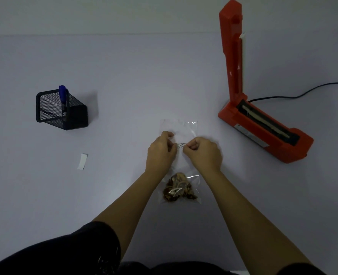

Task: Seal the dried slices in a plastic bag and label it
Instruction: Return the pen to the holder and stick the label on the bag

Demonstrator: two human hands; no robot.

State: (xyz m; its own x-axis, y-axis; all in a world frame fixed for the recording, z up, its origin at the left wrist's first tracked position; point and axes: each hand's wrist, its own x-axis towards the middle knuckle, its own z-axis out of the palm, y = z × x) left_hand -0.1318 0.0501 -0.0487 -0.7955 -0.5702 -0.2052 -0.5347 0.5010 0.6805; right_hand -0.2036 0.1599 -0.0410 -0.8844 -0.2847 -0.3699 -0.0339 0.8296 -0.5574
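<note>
Head view. Both forearms extended forward from the lower edge of the frame and converged over the middle of the white table [124, 80]. The left hand [161, 152] was curled, knuckles up, with thumb and fingertips pinched at the left end of a small printed label [180, 145]. The right hand [205, 152] mirrored that pose, fingers folded into a loose fist and pinched on the label's right end. The label was stretched between the two hands, directly over the upper half of the plastic bag [181, 155]; whether it already touched the film could not be determined.

The plastic bag lay flat on the table, lengthwise away from the person. Its far, empty end projected beyond the fingers. The dried slices [179, 188] were bunched in the near end of the bag, between the two wrists.

An orange heat sealer [263, 128] stood to the right of the bag, well apart from it, with its arm raised upright and the sealing strip exposed. A black cable [303, 92] ran from it toward the right edge.

A black mesh pen holder [62, 112] stood at the left, containing a blue marker [63, 100] leaning upright. A small white strip of paper [82, 161] lay on the table nearer the person than the holder.
</note>
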